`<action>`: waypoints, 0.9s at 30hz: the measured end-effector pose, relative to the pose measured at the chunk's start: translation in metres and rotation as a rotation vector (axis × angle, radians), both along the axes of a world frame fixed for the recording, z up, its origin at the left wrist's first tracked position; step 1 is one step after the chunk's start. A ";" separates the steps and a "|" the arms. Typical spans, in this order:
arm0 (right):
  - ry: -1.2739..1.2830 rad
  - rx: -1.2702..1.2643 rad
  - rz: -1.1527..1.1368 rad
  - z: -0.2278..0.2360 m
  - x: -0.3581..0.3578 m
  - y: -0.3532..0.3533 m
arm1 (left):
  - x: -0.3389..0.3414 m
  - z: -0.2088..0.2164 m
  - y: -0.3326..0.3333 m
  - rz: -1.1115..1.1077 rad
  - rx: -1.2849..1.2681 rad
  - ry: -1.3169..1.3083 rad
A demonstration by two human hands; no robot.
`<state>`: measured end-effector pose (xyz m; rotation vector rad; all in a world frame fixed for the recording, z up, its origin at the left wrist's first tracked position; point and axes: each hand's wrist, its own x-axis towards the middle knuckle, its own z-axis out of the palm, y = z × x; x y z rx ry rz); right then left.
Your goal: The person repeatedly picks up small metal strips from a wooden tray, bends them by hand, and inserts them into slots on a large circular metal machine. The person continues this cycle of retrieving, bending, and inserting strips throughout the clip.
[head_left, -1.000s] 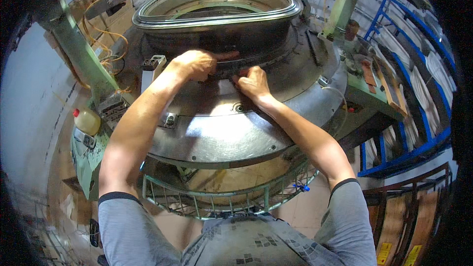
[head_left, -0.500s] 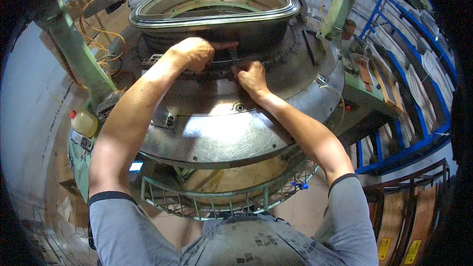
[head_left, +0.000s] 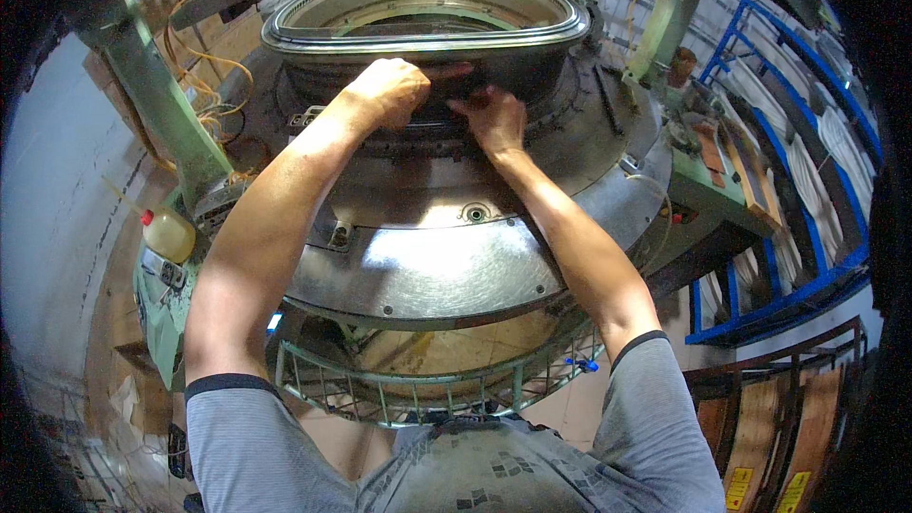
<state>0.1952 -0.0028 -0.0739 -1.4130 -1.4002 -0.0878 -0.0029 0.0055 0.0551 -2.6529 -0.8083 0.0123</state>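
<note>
Both my arms reach over a large round machine with a broad metal ring table [head_left: 446, 261]. My left hand [head_left: 391, 93], fingers curled, is at the front of the dark cylinder wall [head_left: 532, 71], below its shiny toothed rim [head_left: 427, 42]. A reddish finger-like shape shows beside it against the dark wall; I cannot tell whether it is a finger or a reflection. Close by on the right, my right hand [head_left: 498, 120] is bent with its fingertips drawn together toward the cylinder's base. Whatever either hand holds is hidden or too small to make out.
Green machine posts [head_left: 163, 85] rise at left and right. A pale bottle with a red cap [head_left: 169, 236] stands at the left. Below the table runs a curved green rail [head_left: 399, 388]. A blue rack [head_left: 779, 309] with white material stands at the right.
My right hand has moved farther in and up toward the cylinder. My left hand has shifted slightly upward. A thin pale strip visible between the hands earlier no longer shows. The whole view has shifted slightly.
</note>
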 end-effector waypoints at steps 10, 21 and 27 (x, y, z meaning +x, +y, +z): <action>-0.472 0.073 -0.329 0.036 0.014 0.002 | 0.001 -0.011 0.000 -0.005 0.055 -0.058; -0.338 -0.166 -0.126 0.033 0.011 0.006 | -0.004 -0.069 -0.049 -0.034 0.110 -0.815; 0.913 -0.526 0.751 0.040 0.011 -0.001 | -0.016 -0.088 -0.052 0.033 0.055 -1.038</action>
